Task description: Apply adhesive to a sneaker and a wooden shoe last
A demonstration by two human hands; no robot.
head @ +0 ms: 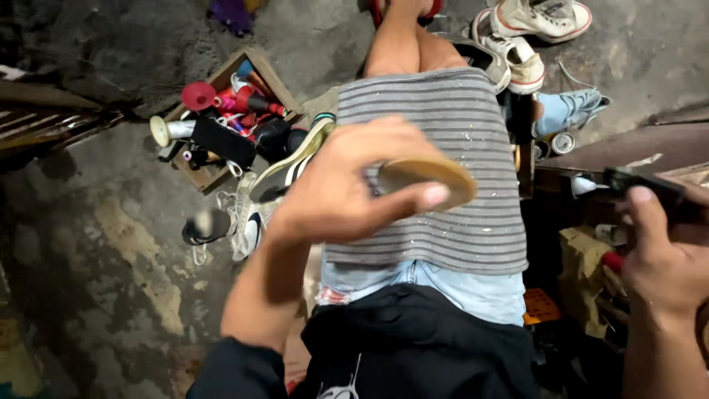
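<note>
My left hand (347, 185) is closed around a shoe with a tan sole (432, 179), held above a grey striped cloth (443, 140) spread over my lap. The sole faces up and my thumb presses on its edge. My right hand (661, 255) is at the right edge, gripping a small dark tool (639, 183) whose shape I cannot make out. The two hands are well apart.
A wooden crate (221, 111) of thread spools and tools sits on the concrete floor at upper left. Sneakers (255, 199) lie beside it. White sneakers (528, 33) and a light blue shoe (569, 111) rest at upper right. A wooden workbench (628, 148) stands on the right.
</note>
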